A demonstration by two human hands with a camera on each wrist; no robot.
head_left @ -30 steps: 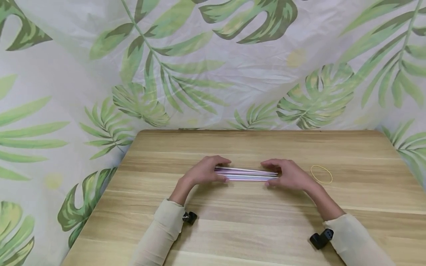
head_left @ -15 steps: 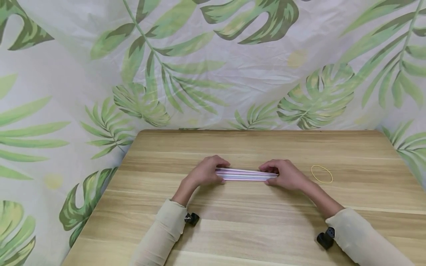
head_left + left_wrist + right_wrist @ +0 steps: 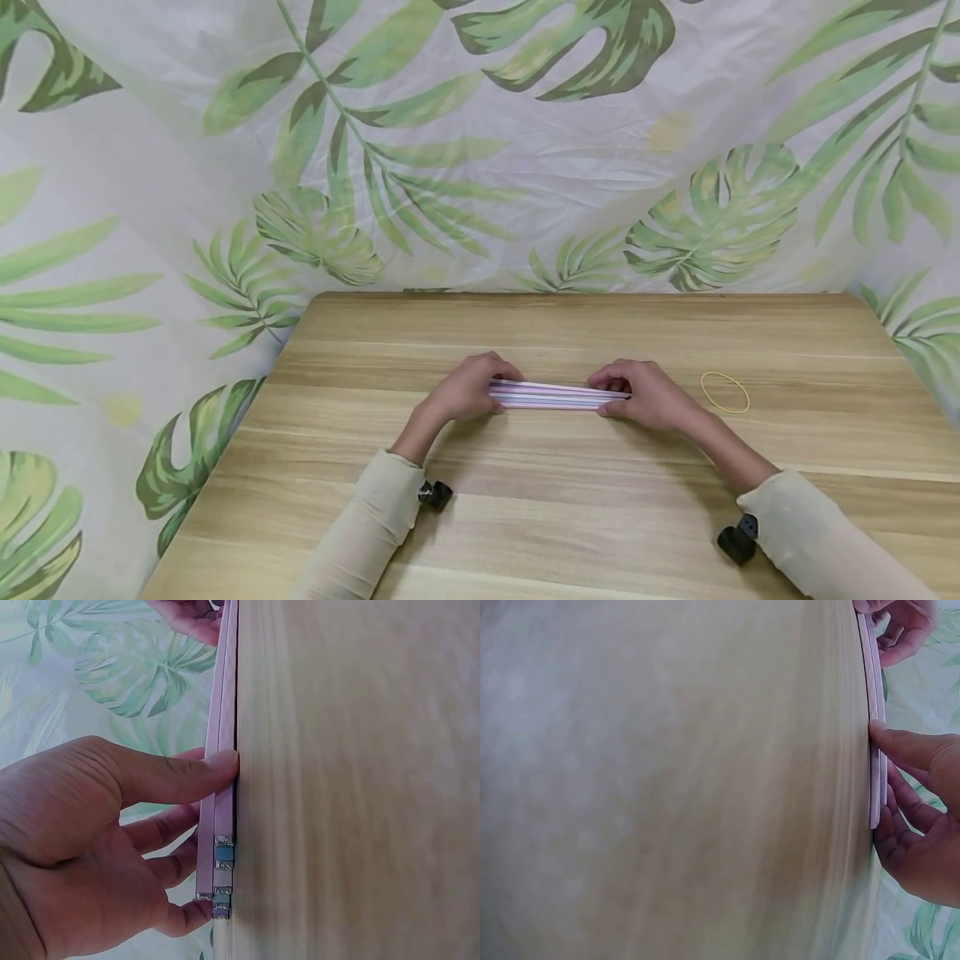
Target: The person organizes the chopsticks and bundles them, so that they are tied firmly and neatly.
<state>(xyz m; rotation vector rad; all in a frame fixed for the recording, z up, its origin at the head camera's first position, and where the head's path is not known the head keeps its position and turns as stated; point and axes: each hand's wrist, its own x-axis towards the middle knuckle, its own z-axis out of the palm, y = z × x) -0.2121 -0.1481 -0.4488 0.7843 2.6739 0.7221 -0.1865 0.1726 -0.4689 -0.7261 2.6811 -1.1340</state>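
Observation:
A bundle of long, thin, square-edged sticks (image 3: 551,397) in pink, white and pale blue lies crosswise near the middle of the table. My left hand (image 3: 467,387) grips its left end, thumb on the near side and fingers behind. My right hand (image 3: 654,395) grips the other end in the same way. In the left wrist view, the stick ends (image 3: 223,877) show square, with teal, grey and shiny bits, and one pink stick lies on top of the others. In the right wrist view the pink sticks (image 3: 875,780) run between both hands, close over the tabletop.
A thin yellow rubber band (image 3: 725,392) lies on the wooden table (image 3: 570,500) to the right of my right hand. Behind the table hangs a leaf-patterned cloth (image 3: 450,167). Small black cameras (image 3: 435,495) are worn at both sleeves.
Fingers of both hands have closed in on the bundle, and its sticks sit closer together. The bundle has shifted very slightly to the right. The rubber band stays put.

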